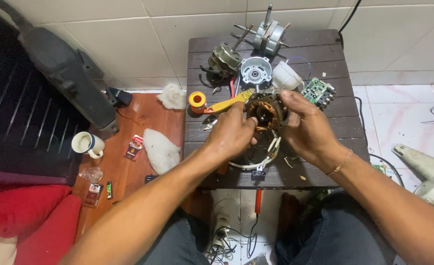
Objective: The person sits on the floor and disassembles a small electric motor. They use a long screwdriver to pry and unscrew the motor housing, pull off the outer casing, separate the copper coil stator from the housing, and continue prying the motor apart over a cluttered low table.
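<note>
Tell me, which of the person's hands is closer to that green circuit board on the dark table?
Right. The right hand sits just below and left of the green circuit board, almost beside it. The left hand is farther left, past the copper-wound motor part both hands hold.

A dark slatted worktop (325,49) carries 2 motors (225,58), a metal end cap (255,70), a white cover (286,76), a green circuit board (318,92), a solder spool (197,101) and white wires (256,164).
</note>
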